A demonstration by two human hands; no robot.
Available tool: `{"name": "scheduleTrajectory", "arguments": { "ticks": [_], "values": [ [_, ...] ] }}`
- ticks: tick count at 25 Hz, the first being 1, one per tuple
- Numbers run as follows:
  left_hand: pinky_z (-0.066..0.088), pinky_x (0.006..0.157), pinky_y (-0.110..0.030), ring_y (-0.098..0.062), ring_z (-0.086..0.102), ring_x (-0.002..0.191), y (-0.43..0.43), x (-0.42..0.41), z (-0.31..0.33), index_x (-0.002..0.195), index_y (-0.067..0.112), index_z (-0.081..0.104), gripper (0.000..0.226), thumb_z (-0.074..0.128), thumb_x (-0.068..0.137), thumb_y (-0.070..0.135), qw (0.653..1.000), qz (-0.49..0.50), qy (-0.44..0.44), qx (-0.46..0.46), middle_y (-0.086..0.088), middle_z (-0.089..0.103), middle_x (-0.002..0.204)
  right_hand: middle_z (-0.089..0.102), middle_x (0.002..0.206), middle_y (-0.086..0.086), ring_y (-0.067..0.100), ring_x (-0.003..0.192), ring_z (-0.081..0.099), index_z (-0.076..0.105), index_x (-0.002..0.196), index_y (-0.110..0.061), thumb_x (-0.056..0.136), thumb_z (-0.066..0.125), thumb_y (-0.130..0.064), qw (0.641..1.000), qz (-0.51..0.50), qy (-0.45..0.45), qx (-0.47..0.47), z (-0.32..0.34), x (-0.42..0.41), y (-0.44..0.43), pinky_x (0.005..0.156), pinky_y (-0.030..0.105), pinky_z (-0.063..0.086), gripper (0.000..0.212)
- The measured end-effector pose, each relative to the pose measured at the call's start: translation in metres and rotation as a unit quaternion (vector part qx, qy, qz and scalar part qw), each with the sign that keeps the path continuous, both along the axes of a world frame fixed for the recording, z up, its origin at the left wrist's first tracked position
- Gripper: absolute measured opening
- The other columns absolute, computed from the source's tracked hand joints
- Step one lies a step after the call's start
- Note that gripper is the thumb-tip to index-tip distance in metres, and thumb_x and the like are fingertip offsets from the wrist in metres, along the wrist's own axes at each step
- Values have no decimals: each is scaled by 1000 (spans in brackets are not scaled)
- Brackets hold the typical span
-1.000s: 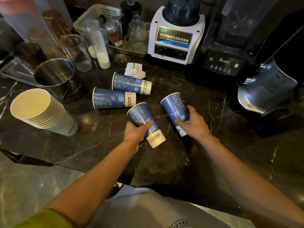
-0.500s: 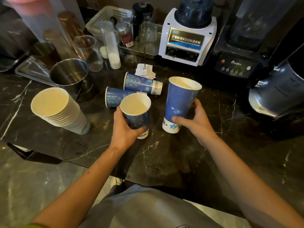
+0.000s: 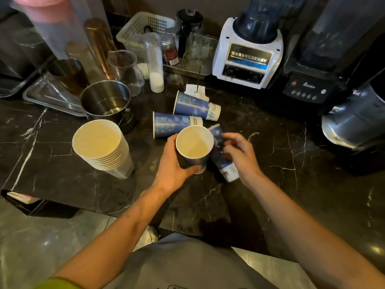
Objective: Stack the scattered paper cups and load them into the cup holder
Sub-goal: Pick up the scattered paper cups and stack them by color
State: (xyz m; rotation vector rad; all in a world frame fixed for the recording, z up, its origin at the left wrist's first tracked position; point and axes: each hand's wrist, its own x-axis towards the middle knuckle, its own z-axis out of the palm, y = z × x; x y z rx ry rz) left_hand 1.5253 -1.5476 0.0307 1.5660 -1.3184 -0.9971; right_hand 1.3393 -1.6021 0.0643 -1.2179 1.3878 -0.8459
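Observation:
My left hand (image 3: 170, 165) grips an upright blue paper cup (image 3: 194, 147) with its mouth facing up. My right hand (image 3: 239, 157) is just right of it, fingers loosely around a second blue cup (image 3: 224, 165). That cup is blurred and tilted, with its white base toward me. Two more blue cups lie on their sides on the dark marble counter (image 3: 291, 184), one (image 3: 175, 126) right behind my left hand and one (image 3: 195, 106) farther back. A nested stack of pale cups (image 3: 104, 149) leans at the left. I cannot pick out a cup holder.
A steel pot (image 3: 106, 101) stands behind the stack, beside glass jugs and a metal tray (image 3: 48, 97). A white blender (image 3: 248, 55), a black blender (image 3: 308, 86) and a steel pitcher (image 3: 354, 117) line the back and right. The counter's front edge (image 3: 125, 213) is near my body.
Both hands lifted their cups from lying to upright. The right-hand cup has since tipped over next to the left-hand cup, which has stayed upright.

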Motion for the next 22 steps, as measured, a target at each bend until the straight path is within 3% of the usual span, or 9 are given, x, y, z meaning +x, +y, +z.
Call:
{"name": "scheduleTrajectory", "arguments": {
  "ticks": [2, 5, 8, 10, 13, 15, 19, 22],
  "values": [
    [41, 113, -44, -12, 43, 135, 0, 5, 1, 139, 28, 30, 99, 93, 62, 22, 1000, 1, 5, 5, 2, 44, 145, 59, 111, 2, 18, 109, 59, 58, 120, -23, 91, 58, -4, 996, -43, 74, -8, -5, -5, -14, 80, 24, 53, 35],
    [42, 112, -45, -12, 43, 136, -2, 12, 1, 138, 30, 30, 98, 93, 63, 23, 1000, 15, 7, 12, 3, 44, 145, 49, 124, 2, 14, 114, 51, 49, 131, -25, 83, 75, -23, 970, 2, 240, -38, -18, -7, -37, 81, 14, 42, 55],
    [46, 108, -49, -15, 45, 136, -3, 17, -4, 137, 34, 31, 99, 93, 60, 25, 999, 25, 14, 23, 3, 44, 145, 38, 142, 7, 23, 129, 42, 36, 143, -26, 74, 77, -52, 940, 81, 332, 10, -30, -7, -47, 102, 36, 43, 84],
    [47, 106, -51, -17, 47, 135, -5, 18, -7, 137, 36, 31, 100, 92, 58, 30, 999, 27, 20, 29, 4, 43, 145, 41, 143, 7, 27, 130, 43, 32, 144, -26, 69, 72, -65, 925, 116, 360, 30, -38, -7, -53, 104, 46, 43, 93],
    [47, 106, -49, -16, 46, 135, -8, 21, -7, 137, 35, 31, 98, 92, 61, 26, 999, 24, 20, 27, 4, 43, 145, 51, 138, 4, 26, 123, 52, 33, 142, -24, 67, 70, -67, 928, 141, 342, 39, -34, -4, -55, 98, 49, 49, 94],
    [46, 108, -47, -12, 44, 136, -9, 22, -5, 138, 35, 30, 97, 91, 65, 21, 999, 16, 16, 27, 4, 42, 146, 52, 137, 3, 25, 124, 52, 35, 142, -26, 66, 75, -61, 949, 96, 299, 17, -22, -6, -56, 98, 47, 49, 93],
    [44, 111, -43, -9, 42, 136, -8, 24, -4, 139, 33, 31, 94, 90, 67, 20, 1000, -4, 3, 16, 5, 41, 147, 45, 145, -1, 15, 131, 44, 36, 145, -24, 73, 81, -37, 976, -30, 194, -91, 31, -19, -48, 102, 33, 45, 86],
    [43, 112, -41, -9, 41, 137, -8, 22, -4, 141, 27, 32, 94, 90, 67, 16, 1000, -18, 0, 7, 4, 40, 147, 50, 138, -3, -2, 122, 48, 40, 141, -15, 76, 80, -24, 975, -65, 75, -200, 77, -17, -25, 90, 10, 44, 78]
  ]
}}
